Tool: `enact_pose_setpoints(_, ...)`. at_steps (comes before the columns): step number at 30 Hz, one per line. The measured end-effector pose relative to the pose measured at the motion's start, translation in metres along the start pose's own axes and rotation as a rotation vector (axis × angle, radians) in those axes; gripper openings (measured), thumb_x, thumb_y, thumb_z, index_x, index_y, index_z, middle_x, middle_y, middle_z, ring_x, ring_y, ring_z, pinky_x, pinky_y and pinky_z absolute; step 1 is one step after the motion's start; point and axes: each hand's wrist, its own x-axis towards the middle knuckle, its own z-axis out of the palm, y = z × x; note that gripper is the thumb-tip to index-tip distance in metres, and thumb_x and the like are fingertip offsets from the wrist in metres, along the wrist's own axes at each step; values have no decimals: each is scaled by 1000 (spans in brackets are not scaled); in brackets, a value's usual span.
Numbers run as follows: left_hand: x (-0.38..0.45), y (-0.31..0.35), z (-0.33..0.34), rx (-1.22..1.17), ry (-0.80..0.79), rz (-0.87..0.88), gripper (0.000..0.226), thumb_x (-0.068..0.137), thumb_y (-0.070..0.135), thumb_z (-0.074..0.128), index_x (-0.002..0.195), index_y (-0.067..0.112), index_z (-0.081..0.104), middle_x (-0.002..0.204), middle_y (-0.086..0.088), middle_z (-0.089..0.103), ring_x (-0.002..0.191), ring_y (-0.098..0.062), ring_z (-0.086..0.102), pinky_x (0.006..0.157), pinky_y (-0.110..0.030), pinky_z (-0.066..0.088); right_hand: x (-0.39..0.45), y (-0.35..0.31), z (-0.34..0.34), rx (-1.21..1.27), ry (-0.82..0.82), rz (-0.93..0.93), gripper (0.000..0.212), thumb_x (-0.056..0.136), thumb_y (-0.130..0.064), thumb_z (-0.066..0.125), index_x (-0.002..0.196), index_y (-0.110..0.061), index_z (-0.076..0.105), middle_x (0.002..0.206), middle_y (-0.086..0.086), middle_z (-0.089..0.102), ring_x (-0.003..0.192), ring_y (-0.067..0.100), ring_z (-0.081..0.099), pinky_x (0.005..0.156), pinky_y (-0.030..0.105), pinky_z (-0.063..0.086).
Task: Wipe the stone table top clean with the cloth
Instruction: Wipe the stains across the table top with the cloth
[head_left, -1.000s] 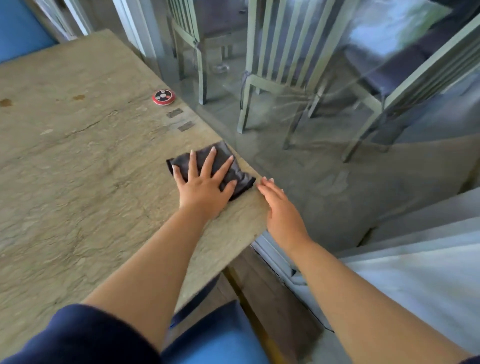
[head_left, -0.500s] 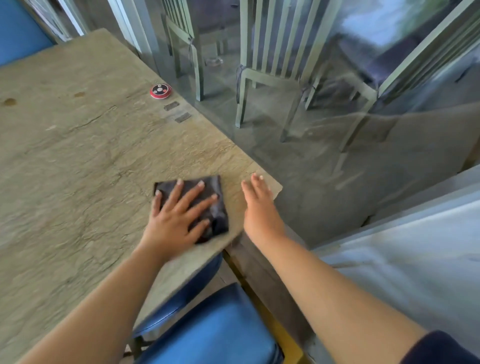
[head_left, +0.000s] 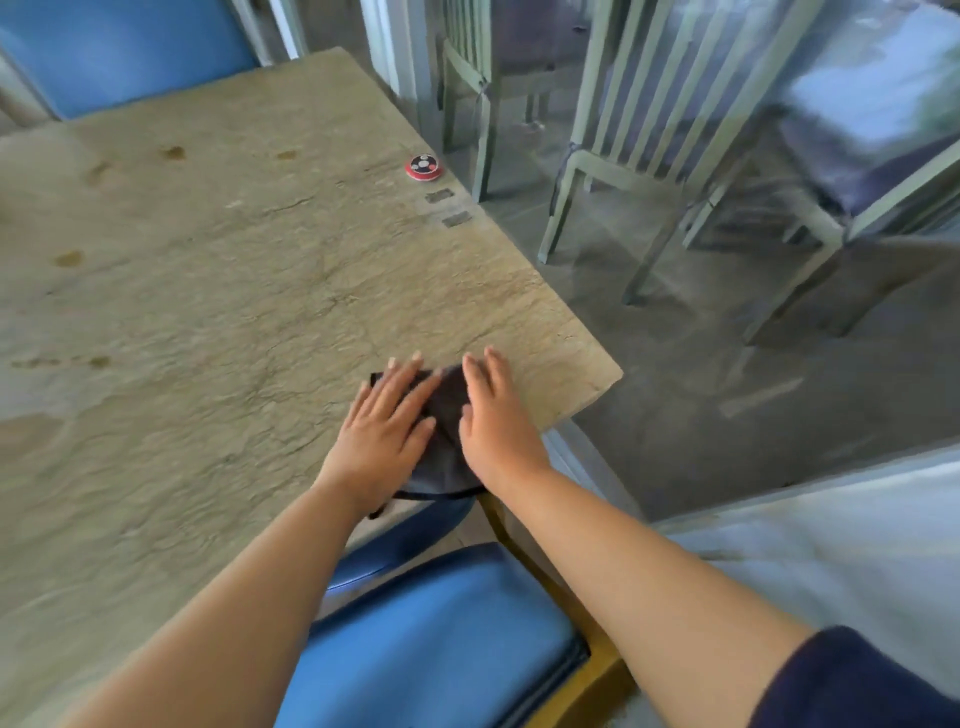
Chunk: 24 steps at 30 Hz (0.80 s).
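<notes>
The dark grey cloth (head_left: 445, 415) lies at the near right edge of the beige stone table top (head_left: 218, 270), partly hanging over that edge. My left hand (head_left: 382, 426) presses flat on the cloth's left part with fingers spread. My right hand (head_left: 493, 415) lies flat with straight fingers on the cloth's right part and the stone beside it. Brown stains (head_left: 70, 258) mark the table's left and far areas.
A small red round disc (head_left: 423, 166) sits near the table's far right edge, with two small grey plates (head_left: 448, 208) just nearer. A blue chair seat (head_left: 441, 634) stands below the near edge. Pale slatted chairs (head_left: 623, 130) show behind glass at right.
My left hand has dragged the cloth back toward the near table edge, where it now overhangs. My right hand has moved left from the corner onto the cloth.
</notes>
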Motion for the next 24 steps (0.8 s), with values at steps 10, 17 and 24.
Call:
enact_pose_setpoints(10, -52, -59, -15, -48, 88, -358, 58, 101, 48, 21, 154, 29, 4, 160, 15, -9, 143, 2, -20, 119, -32, -13, 17, -20, 32, -483, -132, -447, 59, 93, -63, 14, 148, -48, -1, 162, 7, -5, 147, 32, -9, 107, 71, -1)
enact_pose_setpoints(17, -59, -73, -33, -189, 212, -390, 53, 103, 35, 33, 153, 22, 21, 161, 11, 8, 148, -5, 0, 115, -20, -1, 62, -85, 70, -440, 8, 8, 61, 100, -44, 26, 153, -24, 5, 159, 19, 2, 145, 40, -4, 116, 57, 0)
enact_pose_setpoints(24, -67, -146, -57, -60, 247, -394, 51, 102, 31, 37, 149, 13, 32, 161, -1, 18, 149, -15, 5, 121, -31, 2, 43, -102, 86, -19, -6, -522, 43, 82, -1, 55, 121, -18, 51, 135, 13, 43, 116, 34, 50, 99, 40, 43)
